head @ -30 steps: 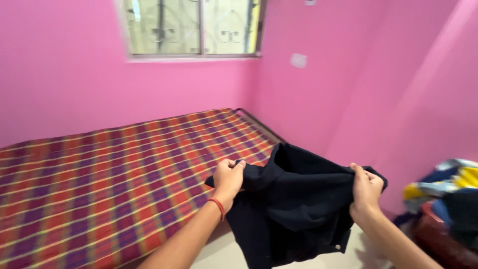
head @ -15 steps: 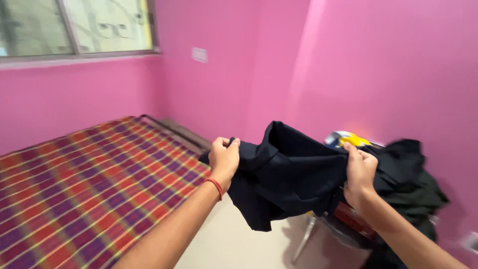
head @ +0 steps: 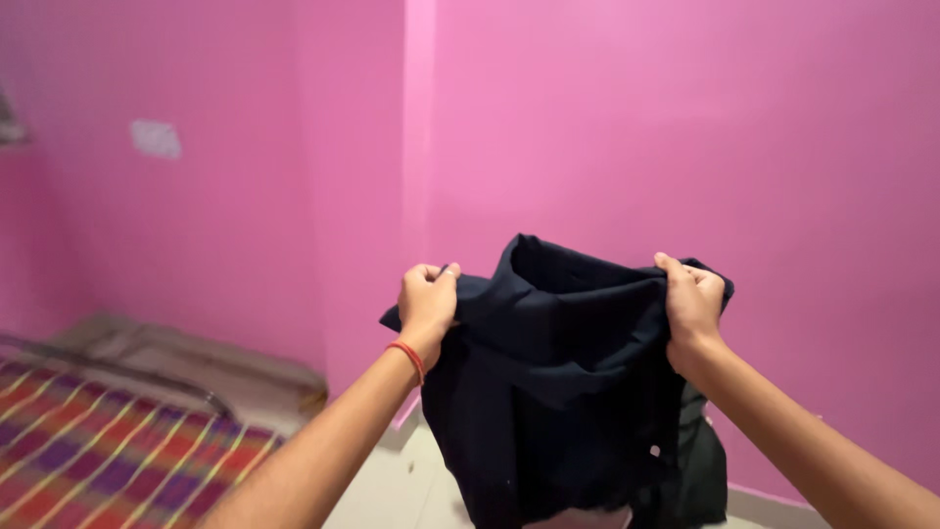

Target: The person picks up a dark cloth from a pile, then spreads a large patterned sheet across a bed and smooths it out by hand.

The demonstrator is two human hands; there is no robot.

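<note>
Up against the pink walls [head: 685, 127], which fill most of the view, the person holds a dark navy garment [head: 558, 392] out at arm's length, so it hangs in the air in front of the room's corner with nothing under it but pale floor [head: 392, 490]. Down in the lower left sits a bed with a red, purple and yellow plaid cover [head: 108, 451], well apart from the cloth. The garment looks soft and floppy, probably light, since it drapes and folds under its own weight with a sagging dip between the two grips. It'd likely handle best held by the top edge at both ends, because anything let go would just slump. The left hand [head: 428, 299] is clenched on the left end of the bunched upper edge, a red thread band [head: 409, 359] on the wrist. The right hand [head: 693, 304] is closed on the right end, fingers curled over the fabric.
</note>
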